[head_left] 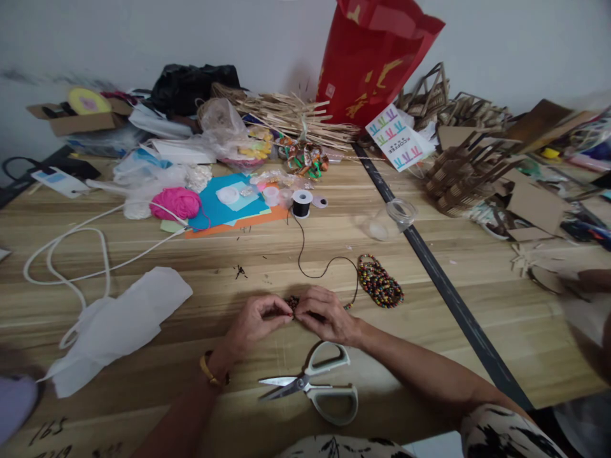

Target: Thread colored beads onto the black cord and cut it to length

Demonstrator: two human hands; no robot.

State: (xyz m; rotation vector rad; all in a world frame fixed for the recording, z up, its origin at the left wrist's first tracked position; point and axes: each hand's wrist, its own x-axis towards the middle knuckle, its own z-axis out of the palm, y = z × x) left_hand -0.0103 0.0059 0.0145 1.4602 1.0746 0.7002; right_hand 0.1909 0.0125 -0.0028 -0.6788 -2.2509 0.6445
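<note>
fingers (277,303) of left hand (252,321) and right hand (329,318) pinch small beads (293,302) near open scissors (300,383).

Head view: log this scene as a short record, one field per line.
Left-hand grip: fingertips closed at the small beads
Right-hand grip: fingertips at the same beads
Black cord: winds loosely from the spool to beside the right hand
Bead coil: lies to the right of the right hand
Scissors: blades open, nearer the wearer than the hands
Pink yarn: beside the blue sheet
Red bag: stands at the back
</note>
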